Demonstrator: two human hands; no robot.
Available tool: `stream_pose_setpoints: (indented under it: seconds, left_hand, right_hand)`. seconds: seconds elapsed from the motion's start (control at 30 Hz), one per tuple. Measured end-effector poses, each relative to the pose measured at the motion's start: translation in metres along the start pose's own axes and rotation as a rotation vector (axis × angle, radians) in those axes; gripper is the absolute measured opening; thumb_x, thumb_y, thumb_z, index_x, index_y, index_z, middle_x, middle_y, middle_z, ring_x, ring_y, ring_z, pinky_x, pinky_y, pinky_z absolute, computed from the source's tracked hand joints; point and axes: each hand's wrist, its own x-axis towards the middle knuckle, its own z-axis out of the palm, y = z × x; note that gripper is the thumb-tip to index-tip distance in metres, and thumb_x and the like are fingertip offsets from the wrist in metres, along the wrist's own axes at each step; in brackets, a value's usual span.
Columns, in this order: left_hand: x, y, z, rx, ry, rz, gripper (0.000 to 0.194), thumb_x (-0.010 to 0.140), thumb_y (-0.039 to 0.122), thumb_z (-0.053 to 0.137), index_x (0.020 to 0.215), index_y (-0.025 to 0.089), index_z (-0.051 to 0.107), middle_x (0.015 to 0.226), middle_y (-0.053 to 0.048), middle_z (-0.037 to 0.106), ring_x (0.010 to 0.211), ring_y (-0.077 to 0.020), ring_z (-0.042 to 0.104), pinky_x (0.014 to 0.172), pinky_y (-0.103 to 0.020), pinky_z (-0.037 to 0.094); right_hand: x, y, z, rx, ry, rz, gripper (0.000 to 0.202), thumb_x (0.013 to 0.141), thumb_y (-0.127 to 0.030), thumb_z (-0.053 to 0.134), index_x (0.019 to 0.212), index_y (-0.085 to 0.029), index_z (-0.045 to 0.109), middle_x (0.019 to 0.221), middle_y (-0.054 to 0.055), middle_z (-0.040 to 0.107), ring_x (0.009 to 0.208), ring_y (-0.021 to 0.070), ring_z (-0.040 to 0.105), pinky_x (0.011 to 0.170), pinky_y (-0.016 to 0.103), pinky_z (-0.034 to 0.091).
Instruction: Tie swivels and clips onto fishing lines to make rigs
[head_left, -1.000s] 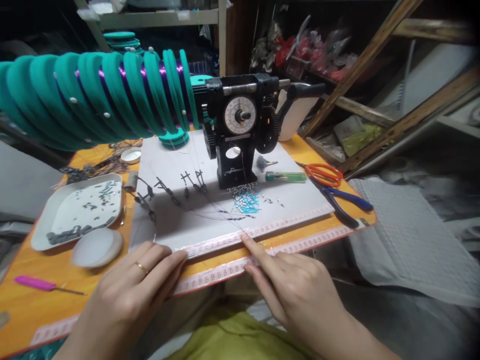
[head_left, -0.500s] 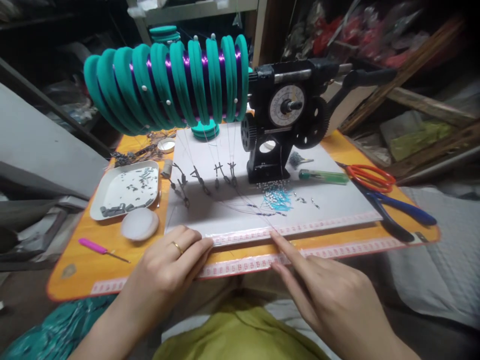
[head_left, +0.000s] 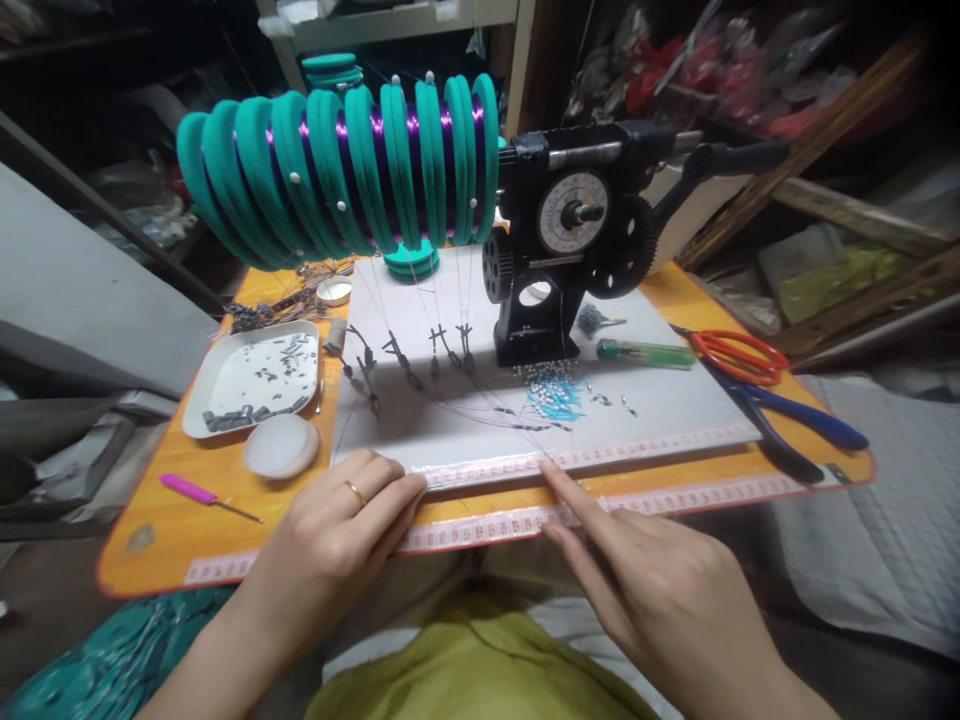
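Observation:
My left hand [head_left: 337, 525], with a ring on one finger, has its fingers pressed together at the left end of the measuring tape [head_left: 487, 470] on the white board's front edge. Whatever it pinches is hidden. My right hand [head_left: 652, 565] has its index fingertip on that tape, where a thin line [head_left: 529, 437] meets the edge; its thumb is apart, near the lower tape [head_left: 480, 530]. Several dark clips and swivels [head_left: 405, 365] hang on lines from a row of teal spools [head_left: 390, 170]. Blue and white small parts [head_left: 553, 395] lie on the white board [head_left: 465, 420].
A black winding machine [head_left: 540, 240] stands at the back of the board. To the left are a white tray [head_left: 202, 395], a round lid [head_left: 281, 447] and a pink hook tool [head_left: 191, 490]. Orange scissors [head_left: 739, 355], blue-handled pliers [head_left: 810, 418] and a green tube [head_left: 645, 353] lie right.

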Motion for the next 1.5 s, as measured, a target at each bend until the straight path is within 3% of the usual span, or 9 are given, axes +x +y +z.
stream_pose_setpoints:
  seconds: [0.17,0.33,0.53,0.63,0.77,1.0,1.13,1.3,1.5]
  left_hand:
    - [-0.004,0.01,0.005,-0.188,0.172,-0.078,0.024,0.088,0.0,0.061,0.105,0.017,0.064,0.091,-0.006,0.066,0.083,-0.0156,0.062,0.074,-0.029,0.053]
    - [-0.012,0.026,0.012,-0.265,0.321,-0.121,0.029,0.083,-0.002,0.065,0.103,0.019,0.066,0.1,-0.007,0.067,0.103,-0.0205,0.063,0.088,-0.036,0.055]
    - [-0.023,0.034,0.015,-0.237,0.434,-0.215,0.025,0.083,0.003,0.067,0.099,0.022,0.07,0.101,-0.006,0.059,0.098,-0.0199,0.062,0.084,-0.036,0.057]
    - [-0.027,0.037,0.016,-0.308,0.442,-0.274,0.022,0.085,0.005,0.067,0.1,0.021,0.072,0.085,-0.003,0.061,0.074,-0.0126,0.063,0.064,-0.023,0.056]
    - [-0.026,0.048,0.022,-0.606,0.422,-0.471,0.016,0.087,0.009,0.065,0.095,0.02,0.074,0.081,-0.002,0.075,0.066,-0.0121,0.07,0.063,-0.02,0.059]
    - [-0.021,0.068,0.038,-1.117,0.648,-0.867,0.01,0.078,0.022,0.079,0.087,0.021,0.078,0.079,-0.001,0.08,0.053,-0.0127,0.071,0.052,-0.019,0.062]
    - [-0.025,0.071,0.042,-1.018,0.692,-0.87,0.016,0.078,0.021,0.079,0.094,0.021,0.076,0.076,0.0,0.08,0.057,-0.0145,0.074,0.054,-0.018,0.063]
    - [-0.036,0.07,0.044,-0.703,0.611,-0.717,0.028,0.09,0.014,0.066,0.115,0.026,0.065,0.1,0.0,0.08,0.09,-0.0173,0.077,0.08,-0.022,0.065]
    - [-0.04,0.07,0.042,-0.397,0.552,-0.539,0.038,0.09,0.007,0.062,0.123,0.024,0.057,0.105,-0.002,0.078,0.089,-0.0169,0.077,0.081,-0.021,0.064]
  right_hand:
    - [0.007,-0.016,-0.006,0.294,0.248,-0.024,0.062,0.094,-0.009,0.062,0.151,-0.01,0.038,0.083,0.005,0.076,0.059,0.0147,0.067,0.061,0.028,0.052]
    - [0.028,-0.048,-0.001,0.413,0.251,-0.11,0.037,0.093,-0.004,0.059,0.129,-0.007,0.061,0.125,0.018,0.069,0.109,0.0212,0.07,0.086,0.026,0.058]
    - [0.04,-0.063,0.011,0.49,0.277,-0.071,0.014,0.097,-0.009,0.054,0.106,-0.014,0.064,0.078,0.004,0.072,0.062,0.0133,0.066,0.06,0.024,0.053]
    - [0.04,-0.067,0.012,0.465,0.276,-0.07,0.012,0.098,-0.01,0.052,0.101,-0.014,0.063,0.075,0.003,0.07,0.058,0.0125,0.063,0.055,0.023,0.05]
    - [0.037,-0.074,0.014,0.444,0.269,-0.062,0.01,0.098,-0.011,0.052,0.097,-0.014,0.062,0.073,0.002,0.069,0.054,0.0122,0.061,0.05,0.024,0.047]
    - [0.035,-0.078,0.016,0.487,0.232,-0.058,0.012,0.097,-0.01,0.051,0.101,-0.016,0.06,0.077,0.002,0.07,0.059,0.0133,0.065,0.054,0.023,0.049]
    - [0.035,-0.079,0.013,0.481,0.222,-0.061,0.012,0.098,-0.011,0.05,0.103,-0.016,0.06,0.076,0.002,0.069,0.061,0.0132,0.066,0.054,0.023,0.049]
    - [0.038,-0.077,0.01,0.411,0.191,-0.102,0.013,0.101,-0.013,0.047,0.096,-0.015,0.059,0.073,0.002,0.066,0.056,0.0126,0.062,0.052,0.023,0.047]
    - [0.042,-0.073,0.009,0.419,0.142,-0.137,0.016,0.101,-0.013,0.043,0.098,-0.015,0.059,0.075,0.004,0.065,0.064,0.0142,0.064,0.055,0.023,0.049]
